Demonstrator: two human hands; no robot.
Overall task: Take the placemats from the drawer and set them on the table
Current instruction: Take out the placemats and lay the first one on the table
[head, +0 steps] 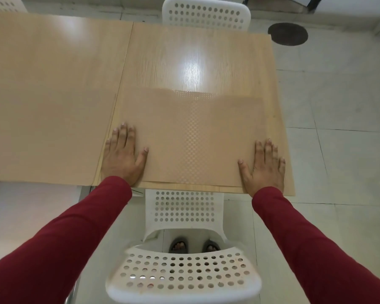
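A tan placemat with a fine checkered weave lies flat on the light wooden table, at its near right end. My left hand rests palm down on the mat's left edge with the fingers straight. On the mat's right edge my right hand lies flat in the same way. Both sleeves are dark red. No drawer is in view.
A white perforated chair stands between me and the table, its seat tucked under the near edge. A second white chair stands at the far side. A dark round patch marks the tiled floor to the right.
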